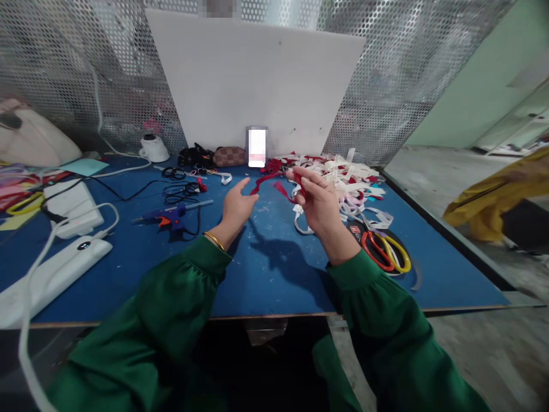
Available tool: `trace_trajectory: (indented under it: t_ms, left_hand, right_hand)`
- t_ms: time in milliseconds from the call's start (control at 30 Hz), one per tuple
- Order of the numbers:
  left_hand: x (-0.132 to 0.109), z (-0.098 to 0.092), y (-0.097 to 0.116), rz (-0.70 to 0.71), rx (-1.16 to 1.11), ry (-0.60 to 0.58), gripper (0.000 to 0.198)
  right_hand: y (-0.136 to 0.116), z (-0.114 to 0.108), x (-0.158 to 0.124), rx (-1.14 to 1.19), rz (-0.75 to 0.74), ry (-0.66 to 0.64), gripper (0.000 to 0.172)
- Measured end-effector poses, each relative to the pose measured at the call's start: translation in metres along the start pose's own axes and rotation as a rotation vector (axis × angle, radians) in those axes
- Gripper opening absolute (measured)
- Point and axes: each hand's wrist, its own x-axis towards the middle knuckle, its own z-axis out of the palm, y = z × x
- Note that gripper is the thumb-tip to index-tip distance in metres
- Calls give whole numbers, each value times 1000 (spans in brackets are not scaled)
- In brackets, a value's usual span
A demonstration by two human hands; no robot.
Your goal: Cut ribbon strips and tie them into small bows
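My right hand (319, 200) pinches a narrow red ribbon (262, 181) between thumb and fingers. One length of it runs left toward my left hand, and a shorter, blurred piece hangs beside my right fingers. My left hand (238, 209), with a gold bangle at the wrist, is held over the blue table with thumb and forefinger apart. The ribbon's left end shows just above the thumb; whether it touches the hand is unclear. Behind my right hand lies a heap of white, cream and red ribbon pieces (354, 177).
Scissors with red and yellow handles (398, 254) lie at right. A blue glue gun (171, 217), black cables (182, 191) and a white power strip (55, 274) are at left. A lit phone (257, 147) leans on a white board (257, 74). Yellow cloth (493, 194) shows far right.
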Motion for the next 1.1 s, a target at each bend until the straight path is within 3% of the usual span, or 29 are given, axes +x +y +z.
trace_trajectory:
  t_ms: [100, 167, 300, 533, 667, 767, 900, 1100]
  left_hand:
    - [-11, 3, 21, 161, 116, 171, 34]
    - [-21, 8, 35, 236, 100, 51, 21]
    - [-35, 19, 47, 96, -133, -313, 38]
    - [-34, 21, 34, -166, -295, -545, 35]
    - [-32, 15, 39, -267, -339, -593, 31]
    - [-32, 11, 46, -304, -368, -623, 29]
    - [-33, 9, 52, -272, -450, -585, 27]
    - [-33, 7, 59, -239, -487, -550, 26]
  right_hand:
    - [2, 2, -1, 46, 3, -42, 34]
    - [3, 3, -1, 60, 14, -60, 35]
    - [6, 7, -2, 84, 10, -62, 35]
    - [11, 10, -3, 104, -6, -135, 42]
    - [18, 5, 4, 8, -73, -107, 49]
    - [25, 0, 7, -203, -125, -13, 39]
    - [29, -4, 5, -513, -200, 54, 19]
    - [30, -5, 2, -699, -262, 54, 20]
